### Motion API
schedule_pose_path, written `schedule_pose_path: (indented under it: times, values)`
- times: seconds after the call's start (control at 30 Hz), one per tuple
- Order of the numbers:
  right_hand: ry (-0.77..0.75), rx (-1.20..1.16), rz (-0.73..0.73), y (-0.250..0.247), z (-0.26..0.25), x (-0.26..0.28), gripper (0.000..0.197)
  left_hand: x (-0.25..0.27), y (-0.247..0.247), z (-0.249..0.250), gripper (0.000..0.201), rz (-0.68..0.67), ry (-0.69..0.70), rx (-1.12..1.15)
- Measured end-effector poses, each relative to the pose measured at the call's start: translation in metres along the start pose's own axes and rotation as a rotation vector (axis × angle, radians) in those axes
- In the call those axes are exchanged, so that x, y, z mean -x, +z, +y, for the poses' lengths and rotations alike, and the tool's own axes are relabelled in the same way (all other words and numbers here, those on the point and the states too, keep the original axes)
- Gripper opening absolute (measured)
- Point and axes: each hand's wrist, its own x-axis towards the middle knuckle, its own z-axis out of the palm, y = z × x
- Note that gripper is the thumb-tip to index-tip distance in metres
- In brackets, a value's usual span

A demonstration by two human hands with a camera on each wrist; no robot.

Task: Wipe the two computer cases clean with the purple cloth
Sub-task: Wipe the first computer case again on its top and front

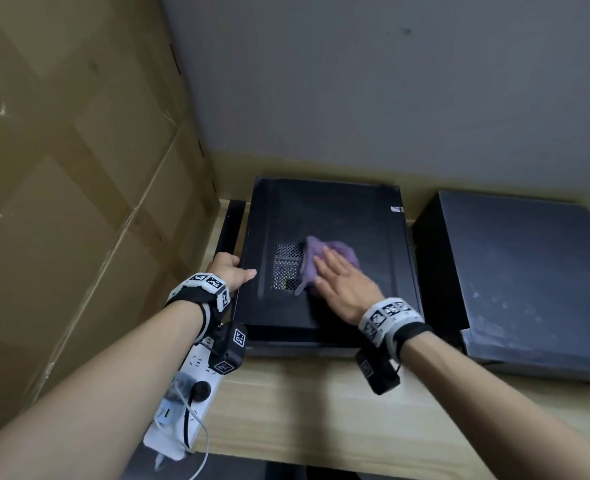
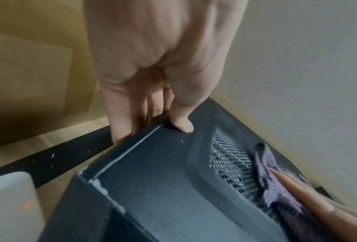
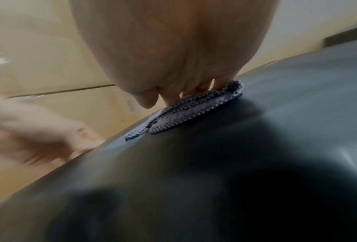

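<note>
A black computer case [image 1: 338,216] lies flat on the wooden table, a mesh vent [image 1: 286,266] in its top panel. My right hand [image 1: 338,275] lies flat with straight fingers on the purple cloth [image 1: 342,252], pressing it onto the panel beside the vent. The left wrist view shows the cloth [image 2: 266,165] against the vent [image 2: 229,157]. My left hand [image 1: 229,270] grips the case's left edge, thumb [image 2: 182,126] on top and fingers down the side. A second black case [image 1: 529,271], dusty on top, lies to the right. The right wrist view is blurred; the cloth [image 3: 186,109] shows under the fingers.
Large cardboard boxes [image 1: 78,168] stand close on the left. A white power strip [image 1: 182,403] with plugs and a cable lies at the table's front left. A grey wall [image 1: 390,81] backs the table. A dark flat strip [image 1: 229,223] lies left of the case.
</note>
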Motion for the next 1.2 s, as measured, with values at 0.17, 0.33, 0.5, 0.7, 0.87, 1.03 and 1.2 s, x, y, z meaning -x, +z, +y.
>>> schedule_pose_path:
  times: [0.17, 0.33, 0.5, 0.7, 0.87, 1.03, 1.2]
  values:
    - [0.138, -0.021, -0.051, -0.028, 0.020, -0.016, 0.061, 0.007, -0.001, 0.002, 0.054, 0.014, 0.002, 0.022]
    - [-0.252, 0.092, -0.085, 0.007, -0.056, -0.010, 0.061, 0.006, -0.012, 0.004, 0.050, -0.037, -0.025, 0.018]
    - [-0.469, 0.188, -0.143, 0.002, -0.053, -0.025, 0.059, -0.003, -0.033, 0.006, 0.026, -0.190, -0.136, 0.228]
    - [-0.381, 0.216, -0.161, -0.035, -0.052, -0.116, 0.061, -0.025, -0.040, 0.027, 0.038, -0.119, -0.118, 0.333]
    - [-0.327, 0.187, -0.135, -0.059, -0.053, -0.210, 0.060, -0.041, -0.039, 0.044, 0.030, -0.086, -0.105, 0.287]
    - [-0.291, 0.179, -0.117, -0.071, -0.043, -0.257, 0.058, -0.058, -0.031, 0.068, 0.059, -0.131, -0.036, 0.143]
    - [-0.224, 0.106, -0.043, -0.074, -0.028, -0.245, 0.056, -0.075, -0.014, 0.074, 0.080, -0.092, 0.106, -0.067]
